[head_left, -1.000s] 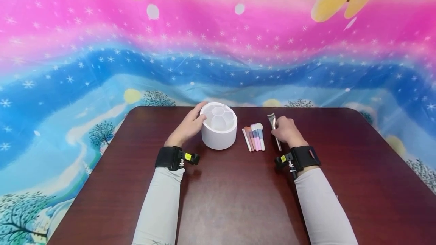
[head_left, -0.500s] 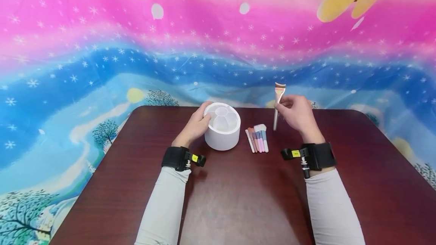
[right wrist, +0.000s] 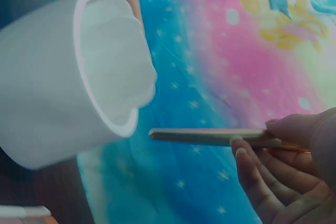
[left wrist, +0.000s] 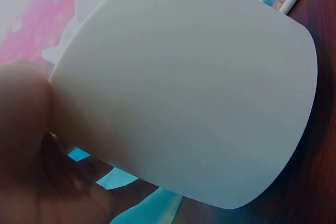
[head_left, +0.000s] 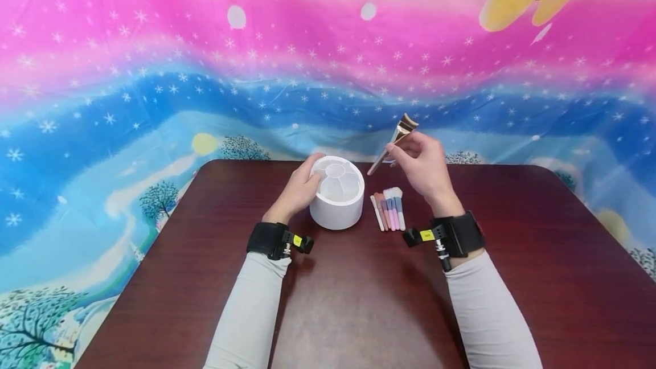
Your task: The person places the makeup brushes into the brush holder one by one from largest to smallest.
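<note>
A round white organizer (head_left: 336,215) with an inside split into compartments stands on the table, its pale wall filling much of the left wrist view. My left hand (head_left: 296,189) grips its left side, thumb at the rim and fingers around the outer wall. In my right hand (head_left: 427,169) a makeup brush (head_left: 405,124) is pinched between thumb and fingers, raised above the table. Its bristle end points up and right; the handle tip slants down toward the organizer. In the right wrist view, the brush handle (right wrist: 194,136) ends a short way from the organizer's rim (right wrist: 86,72).
Several makeup brushes (head_left: 388,209) with pink, brown and white handles lie side by side on the dark wooden table (head_left: 353,300), right of the organizer. A colourful printed cloth (head_left: 318,73) hangs behind the table's far edge.
My right hand has picked the brush up off the table, lifted it, then moved left with it, tilting the handle tip toward the organizer. The left hand keeps its grip on the organizer.
</note>
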`<state>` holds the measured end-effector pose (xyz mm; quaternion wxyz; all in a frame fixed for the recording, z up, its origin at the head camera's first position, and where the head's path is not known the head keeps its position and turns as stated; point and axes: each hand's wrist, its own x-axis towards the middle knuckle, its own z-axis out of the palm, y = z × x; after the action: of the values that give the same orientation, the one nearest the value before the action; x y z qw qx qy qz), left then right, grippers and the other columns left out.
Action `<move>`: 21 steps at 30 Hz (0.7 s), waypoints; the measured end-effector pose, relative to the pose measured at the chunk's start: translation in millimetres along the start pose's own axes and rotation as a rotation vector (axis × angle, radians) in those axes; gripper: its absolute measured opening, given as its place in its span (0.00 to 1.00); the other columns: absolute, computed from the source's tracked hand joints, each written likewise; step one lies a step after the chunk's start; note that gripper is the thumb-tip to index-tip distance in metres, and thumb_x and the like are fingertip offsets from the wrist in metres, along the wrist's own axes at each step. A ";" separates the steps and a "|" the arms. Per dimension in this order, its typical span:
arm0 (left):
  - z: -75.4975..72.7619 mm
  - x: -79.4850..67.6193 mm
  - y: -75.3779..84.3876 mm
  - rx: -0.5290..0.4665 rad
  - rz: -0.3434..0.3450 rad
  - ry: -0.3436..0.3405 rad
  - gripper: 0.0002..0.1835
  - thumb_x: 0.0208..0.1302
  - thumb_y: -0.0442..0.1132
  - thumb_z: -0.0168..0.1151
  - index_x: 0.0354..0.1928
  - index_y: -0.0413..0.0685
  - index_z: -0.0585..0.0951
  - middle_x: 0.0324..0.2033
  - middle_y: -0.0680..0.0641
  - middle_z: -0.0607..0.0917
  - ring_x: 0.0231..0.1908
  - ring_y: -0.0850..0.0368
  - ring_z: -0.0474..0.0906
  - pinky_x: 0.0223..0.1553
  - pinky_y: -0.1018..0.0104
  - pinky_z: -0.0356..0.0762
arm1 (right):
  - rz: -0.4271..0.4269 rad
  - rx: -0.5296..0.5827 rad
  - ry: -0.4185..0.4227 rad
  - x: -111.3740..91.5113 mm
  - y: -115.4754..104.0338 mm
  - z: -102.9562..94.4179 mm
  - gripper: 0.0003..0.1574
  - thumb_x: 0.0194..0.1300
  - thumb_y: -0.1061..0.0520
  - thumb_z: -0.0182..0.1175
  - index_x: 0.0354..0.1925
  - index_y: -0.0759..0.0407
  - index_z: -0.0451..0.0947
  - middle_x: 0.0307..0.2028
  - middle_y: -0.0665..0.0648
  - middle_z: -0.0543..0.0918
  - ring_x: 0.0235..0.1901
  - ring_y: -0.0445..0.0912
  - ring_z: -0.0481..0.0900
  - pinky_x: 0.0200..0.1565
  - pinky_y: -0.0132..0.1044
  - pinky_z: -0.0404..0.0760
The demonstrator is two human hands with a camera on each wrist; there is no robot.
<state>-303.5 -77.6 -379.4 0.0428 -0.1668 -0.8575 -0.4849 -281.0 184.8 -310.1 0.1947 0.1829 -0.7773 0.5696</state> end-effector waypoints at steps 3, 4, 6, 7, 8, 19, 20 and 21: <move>1.7 0.5 -1.2 0.010 0.016 0.013 0.26 0.69 0.38 0.41 0.69 0.59 0.59 0.66 0.51 0.63 0.63 0.58 0.57 0.61 0.49 0.60 | -0.010 0.013 -0.043 -4.5 -10.9 8.8 0.12 0.61 0.61 0.61 0.39 0.69 0.76 0.35 0.66 0.83 0.29 0.51 0.81 0.32 0.36 0.81; 2.4 0.6 -1.8 0.014 0.022 0.015 0.26 0.69 0.37 0.40 0.69 0.60 0.59 0.66 0.51 0.62 0.63 0.58 0.56 0.61 0.49 0.59 | -0.013 0.010 -0.057 -6.2 -14.6 11.6 0.12 0.61 0.61 0.61 0.40 0.70 0.76 0.35 0.67 0.83 0.29 0.51 0.81 0.32 0.37 0.81; 4.1 0.8 -2.9 0.021 0.027 0.021 0.27 0.69 0.37 0.40 0.69 0.60 0.59 0.67 0.51 0.60 0.64 0.58 0.54 0.62 0.49 0.57 | -0.018 -0.005 -0.084 -9.3 -19.7 16.5 0.11 0.61 0.63 0.60 0.40 0.71 0.75 0.36 0.68 0.82 0.29 0.50 0.81 0.33 0.37 0.81; 4.4 1.0 -3.1 0.024 0.030 0.024 0.27 0.69 0.37 0.40 0.69 0.61 0.59 0.67 0.52 0.60 0.64 0.58 0.54 0.62 0.49 0.57 | -0.023 -0.017 -0.096 -10.1 -20.6 18.8 0.11 0.62 0.63 0.59 0.40 0.72 0.75 0.35 0.69 0.82 0.29 0.50 0.81 0.33 0.37 0.81; 4.7 1.2 -3.1 0.022 0.029 0.027 0.27 0.69 0.37 0.40 0.69 0.61 0.59 0.67 0.52 0.60 0.64 0.58 0.54 0.62 0.49 0.57 | -0.027 -0.031 -0.106 -10.3 -19.8 20.8 0.11 0.62 0.63 0.59 0.40 0.72 0.75 0.35 0.69 0.82 0.30 0.50 0.81 0.33 0.37 0.81; 6.2 1.0 -1.6 0.015 0.044 0.056 0.27 0.68 0.35 0.40 0.69 0.60 0.60 0.65 0.51 0.63 0.63 0.57 0.56 0.61 0.50 0.58 | -0.010 -0.179 -0.188 -9.2 21.5 38.7 0.07 0.65 0.58 0.56 0.40 0.62 0.75 0.30 0.58 0.83 0.28 0.49 0.80 0.29 0.41 0.80; 6.5 0.8 -1.4 0.017 0.044 0.052 0.27 0.68 0.35 0.40 0.69 0.59 0.60 0.66 0.51 0.63 0.63 0.57 0.56 0.61 0.49 0.58 | 0.000 -0.196 -0.196 -10.2 23.1 39.8 0.08 0.66 0.57 0.56 0.39 0.61 0.75 0.30 0.58 0.83 0.28 0.47 0.80 0.28 0.40 0.80; 6.7 0.6 -1.1 0.019 0.046 0.047 0.27 0.68 0.35 0.40 0.69 0.59 0.60 0.66 0.50 0.63 0.63 0.56 0.56 0.61 0.49 0.58 | 0.010 -0.221 -0.202 -11.1 24.5 40.8 0.09 0.67 0.56 0.55 0.39 0.61 0.75 0.28 0.58 0.82 0.26 0.46 0.79 0.27 0.40 0.80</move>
<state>-303.8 -72.3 -383.7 0.0756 -0.1745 -0.8569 -0.4792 -287.7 153.4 -347.0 0.1317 0.2127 -0.8519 0.4602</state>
